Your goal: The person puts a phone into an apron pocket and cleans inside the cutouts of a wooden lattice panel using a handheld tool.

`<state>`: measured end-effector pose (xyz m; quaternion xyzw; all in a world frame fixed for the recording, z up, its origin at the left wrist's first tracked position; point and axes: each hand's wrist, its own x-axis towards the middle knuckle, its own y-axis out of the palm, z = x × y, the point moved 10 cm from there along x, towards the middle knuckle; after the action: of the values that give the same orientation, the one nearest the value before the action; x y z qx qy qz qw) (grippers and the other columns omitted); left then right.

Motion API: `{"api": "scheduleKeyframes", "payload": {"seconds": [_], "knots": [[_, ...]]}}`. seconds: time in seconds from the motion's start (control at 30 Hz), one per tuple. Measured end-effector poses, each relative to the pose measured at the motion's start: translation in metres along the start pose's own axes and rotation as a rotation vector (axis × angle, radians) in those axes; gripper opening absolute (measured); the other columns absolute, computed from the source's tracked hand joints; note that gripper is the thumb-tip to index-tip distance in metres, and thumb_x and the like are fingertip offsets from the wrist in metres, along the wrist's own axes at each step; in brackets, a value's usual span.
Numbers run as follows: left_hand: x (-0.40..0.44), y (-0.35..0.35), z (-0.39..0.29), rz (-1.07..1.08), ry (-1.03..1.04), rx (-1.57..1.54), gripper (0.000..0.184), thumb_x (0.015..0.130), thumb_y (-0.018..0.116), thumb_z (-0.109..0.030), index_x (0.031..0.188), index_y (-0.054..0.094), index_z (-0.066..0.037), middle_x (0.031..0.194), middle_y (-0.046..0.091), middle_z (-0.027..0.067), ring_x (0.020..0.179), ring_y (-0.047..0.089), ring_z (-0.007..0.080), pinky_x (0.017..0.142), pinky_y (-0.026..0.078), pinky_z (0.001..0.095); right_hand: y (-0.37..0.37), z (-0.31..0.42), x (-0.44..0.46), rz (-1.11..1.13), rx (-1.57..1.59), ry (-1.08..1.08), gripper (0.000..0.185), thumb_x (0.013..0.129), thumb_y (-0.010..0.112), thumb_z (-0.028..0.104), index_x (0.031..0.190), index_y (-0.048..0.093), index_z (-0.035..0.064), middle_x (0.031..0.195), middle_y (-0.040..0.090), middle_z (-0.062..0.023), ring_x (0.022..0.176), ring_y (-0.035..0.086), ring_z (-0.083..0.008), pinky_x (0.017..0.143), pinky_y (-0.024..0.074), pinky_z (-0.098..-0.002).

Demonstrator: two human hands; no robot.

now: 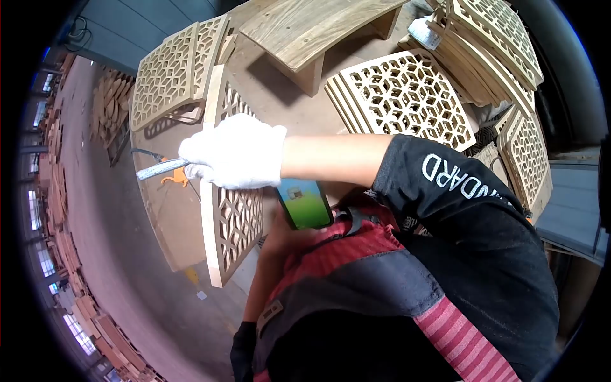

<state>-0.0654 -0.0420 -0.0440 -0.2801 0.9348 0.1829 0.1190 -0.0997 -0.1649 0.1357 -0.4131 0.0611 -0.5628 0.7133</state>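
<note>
My right hand [234, 153], in a white glove, is closed around a slim pale-grey strip [160, 169] whose end sticks out to the left; its exact kind I cannot make out. Directly beneath this hand a wooden lattice panel [215, 254] stands on edge, its thick plain border facing me. The glove covers part of the panel, and whether they touch I cannot tell. Close to my apron, my left hand [289, 234] holds a phone [304, 205] with a lit green and blue screen. The right forearm and glove hide the phone's upper end, and the left fingers are blurred.
Lattice panels [167, 79] lean at the back left, and more panels [407, 95] are stacked to the right. A low wooden bench [312, 28] stands on the table [184, 239]. An orange tool [175, 178] with a cable lies left of the upright panel. Stacked timber [60, 184] lines the far left.
</note>
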Motion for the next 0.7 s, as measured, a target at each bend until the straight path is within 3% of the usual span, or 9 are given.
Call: {"api": "scheduleKeyframes", "payload": {"seconds": [0.07,0.23,0.43,0.7], "knots": [[-0.014,0.004,0.002,0.06,-0.106,-0.173,0.066,0.065,0.069,0.011,0.128,0.048,0.004,0.106,0.066,0.015,0.094,0.066,0.025,0.082,0.056,0.0365,-0.001,0.001,0.0,-0.001,-0.013,-0.008,0.017,0.093,0.053,0.026,0.098,0.055,0.0108,0.086,0.063,-0.0127,0.073,0.063,-0.0377,0.066,0.0509,-0.0457],[-0.031,-0.01,0.013,-0.008,-0.058,-0.128,0.056,0.068,0.075,0.006,0.12,0.056,0.006,0.102,0.069,0.0155,0.09,0.067,0.0221,0.077,0.055,0.0315,0.001,-0.001,0.001,0.042,-0.005,0.014,0.017,0.092,0.053,0.026,0.098,0.056,0.0106,0.087,0.064,-0.0132,0.078,0.064,-0.0367,0.069,0.0513,-0.0451],[-0.025,-0.007,-0.004,-0.042,-0.017,-0.029,0.049,0.066,0.074,0.009,0.113,0.06,0.007,0.098,0.07,0.0145,0.089,0.068,0.0218,0.074,0.056,0.0322,-0.003,-0.001,-0.004,0.029,0.005,0.015,0.018,0.092,0.053,0.026,0.101,0.058,0.0119,0.091,0.066,-0.0111,0.083,0.065,-0.0342,0.072,0.0528,-0.0422],[-0.024,-0.002,-0.004,-0.117,-0.022,-0.064,0.064,0.062,0.073,0.014,0.121,0.051,0.004,0.102,0.067,0.0156,0.092,0.068,0.0274,0.078,0.058,0.0364,-0.003,-0.005,-0.01,-0.026,0.036,-0.062,0.015,0.088,0.052,0.02,0.1,0.059,0.0128,0.092,0.068,-0.0064,0.082,0.067,-0.0299,0.071,0.0544,-0.0383]]}}
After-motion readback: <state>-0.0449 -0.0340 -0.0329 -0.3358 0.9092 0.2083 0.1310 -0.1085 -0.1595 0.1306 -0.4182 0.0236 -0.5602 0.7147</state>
